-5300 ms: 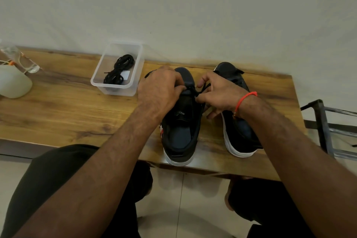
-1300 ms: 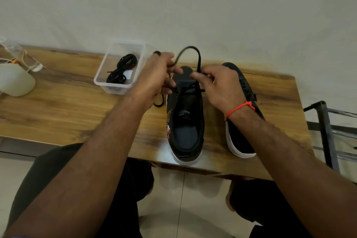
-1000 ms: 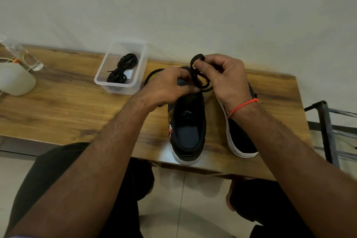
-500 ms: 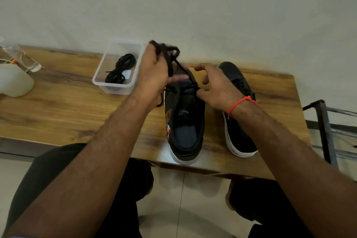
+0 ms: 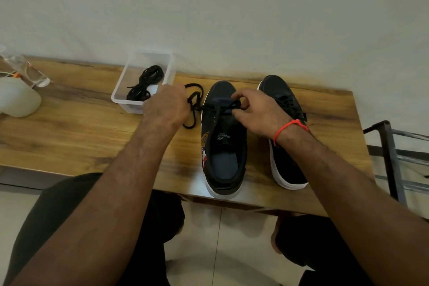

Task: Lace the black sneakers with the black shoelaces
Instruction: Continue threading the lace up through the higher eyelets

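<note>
Both hands pinch the thin black shoelace [image 5: 210, 107] (taut across the black white-soled sneaker [image 5: 224, 141]): left hand [image 5: 166, 105] beside it, right hand [image 5: 257, 111] above.

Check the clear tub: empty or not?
Not empty. A bundled black lace lies inside the clear tub, beside the left hand.

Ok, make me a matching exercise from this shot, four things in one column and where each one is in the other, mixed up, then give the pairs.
Things
1. spare shoelace
2. left sneaker
3. red wristband
4. right sneaker

Places
A. nearest the table's right end
B. inside the clear plastic tub
C. on the right hand's wrist
D. between the two hands, with a shoelace across it

Pairs: 1-B, 2-D, 3-C, 4-A
</note>
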`<state>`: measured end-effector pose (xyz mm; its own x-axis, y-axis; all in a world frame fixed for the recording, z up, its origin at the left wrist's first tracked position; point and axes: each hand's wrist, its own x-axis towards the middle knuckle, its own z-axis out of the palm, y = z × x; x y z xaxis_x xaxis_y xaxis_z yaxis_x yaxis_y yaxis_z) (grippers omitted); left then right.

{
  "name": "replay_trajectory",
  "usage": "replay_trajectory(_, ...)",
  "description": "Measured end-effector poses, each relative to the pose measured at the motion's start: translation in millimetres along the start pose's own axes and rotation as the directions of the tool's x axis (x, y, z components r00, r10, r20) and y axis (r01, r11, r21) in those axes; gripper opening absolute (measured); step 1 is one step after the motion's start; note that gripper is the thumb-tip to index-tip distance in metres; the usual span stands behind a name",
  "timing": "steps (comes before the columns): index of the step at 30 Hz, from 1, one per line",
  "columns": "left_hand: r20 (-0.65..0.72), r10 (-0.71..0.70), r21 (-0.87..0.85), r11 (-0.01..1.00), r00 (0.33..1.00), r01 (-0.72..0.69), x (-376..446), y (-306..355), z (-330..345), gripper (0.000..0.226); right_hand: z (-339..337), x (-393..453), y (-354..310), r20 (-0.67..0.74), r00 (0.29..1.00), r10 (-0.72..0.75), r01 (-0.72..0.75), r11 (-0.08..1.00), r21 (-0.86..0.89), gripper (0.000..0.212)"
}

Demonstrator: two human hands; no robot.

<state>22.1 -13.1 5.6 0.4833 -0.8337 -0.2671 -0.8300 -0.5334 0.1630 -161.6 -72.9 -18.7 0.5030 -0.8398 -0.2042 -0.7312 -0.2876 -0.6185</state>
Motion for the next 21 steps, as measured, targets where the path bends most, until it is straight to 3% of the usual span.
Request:
replay_trajectory(2, -0.016, 0.014, 0.155, 0.988, 1.000, -0.011, -2, 0, 3, 0.041, 2, 1, 2, -0.063, 0.998, -0.024, 0.022, 0.999, -0.028, 0.034)
replay_trajectory(4, -0.076, 0.066, 0.150, 0.987, 0.995, -0.054, 0, 1, 4, 0.046, 5, 4, 4, -0.073, 0.996, -0.042, 0.037, 0.997, -0.067, 0.035)
replay_trajectory(7, -0.050, 0.128, -0.124, 0.983, 0.991, -0.133, 2, 8, 6, 0.043, 10, 5, 7, -0.016, 0.999, -0.034, 0.032, 0.990, -0.141, 0.036)
replay_trajectory(9, 0.111, 0.135, -0.388, 0.918, 0.985, -0.083, -1, 16, 9, 0.051, 14, 4, 9, -0.007, 0.998, -0.055, 0.052, 0.982, -0.183, 0.031)
replay_trajectory(10, 0.191, 0.147, -0.442, 0.896, 0.970, -0.048, -2, 19, 13, 0.057, 15, 4, 10, -0.017, 0.997, -0.069, 0.064, 0.978, -0.200, 0.027)
replay_trajectory(13, 0.248, 0.190, -0.443, 0.894, 0.950, -0.063, -2, 23, 22, 0.064, 16, 4, 10, -0.081, 0.993, -0.088, 0.069, 0.976, -0.207, 0.013)
replay_trajectory(16, 0.222, 0.205, -0.503, 0.861, 0.953, -0.068, 4, 21, 24, 0.062, 16, 3, 7, -0.107, 0.992, -0.069, 0.053, 0.987, -0.153, 0.021)
replay_trajectory(19, 0.232, 0.207, -0.517, 0.854, 0.950, -0.059, 6, 17, 20, 0.061, 14, 2, 6, -0.088, 0.992, -0.086, 0.075, 0.989, -0.124, 0.010)
replay_trajectory(21, 0.237, 0.220, -0.520, 0.852, 0.946, -0.068, 5, 16, 18, 0.060, 13, 2, 7, -0.076, 0.991, -0.115, 0.102, 0.983, -0.156, 0.016)
